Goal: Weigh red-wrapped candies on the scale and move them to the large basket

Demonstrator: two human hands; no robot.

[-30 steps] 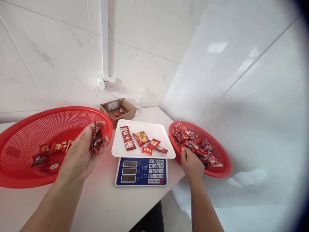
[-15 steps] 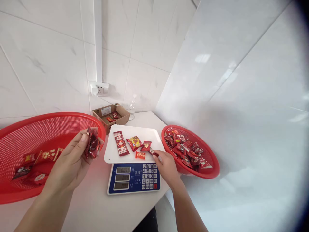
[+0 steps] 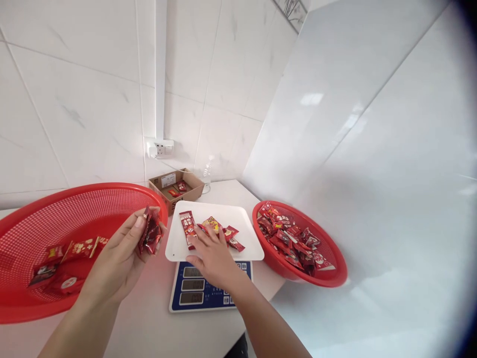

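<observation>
Apparently much remains: the left basket holds a few packets, the right basket many, while the scale already bears several on its white tray. The left hand grips shiny packets; the right hand, fingers spread, partly covers the tray's load, whereas half a second ago it pinched a small packet there.

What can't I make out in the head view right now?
All in the head view:
Scale keypad: mostly covered by the right hand.
Yellow-and-red packet: partly under the same hand.
Left red basket: cut off by the picture's left edge.
Dark red wrapper: partly hidden by the left hand.
Upper display: digits too blurred to read.
</observation>
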